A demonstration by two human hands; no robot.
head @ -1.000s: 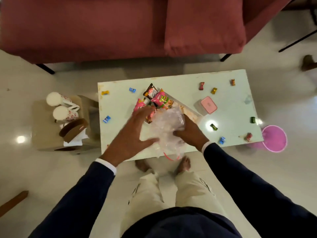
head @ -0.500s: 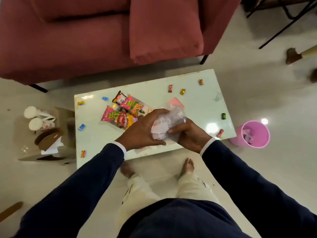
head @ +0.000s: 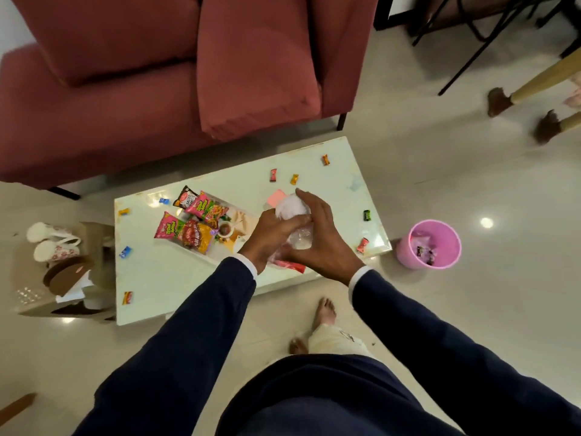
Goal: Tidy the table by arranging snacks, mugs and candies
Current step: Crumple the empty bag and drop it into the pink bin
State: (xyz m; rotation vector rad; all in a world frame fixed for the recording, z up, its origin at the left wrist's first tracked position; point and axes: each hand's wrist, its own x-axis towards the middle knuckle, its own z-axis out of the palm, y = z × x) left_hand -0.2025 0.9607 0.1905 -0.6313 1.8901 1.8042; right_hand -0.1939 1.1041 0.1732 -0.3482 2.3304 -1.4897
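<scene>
Both my hands hold a crumpled clear plastic bag above the pale green table. My left hand grips its left side; my right hand wraps round its right side with fingers curled over the top. Several snack packets lie in a heap on the table's middle left. Wrapped candies are scattered about: a blue one, a yellow one, a green one, a red one. Two white mugs stand on a low side stand at the left.
A pink bin holding wrappers stands on the floor right of the table. A red sofa runs behind the table. A pink box lies partly behind my hands. Chair legs cross the upper right. My bare feet are near the table's front edge.
The bag has been squeezed from a loose spread sheet into a tight ball between both hands. My view has swung rightwards, bringing the pink bin closer to centre.
</scene>
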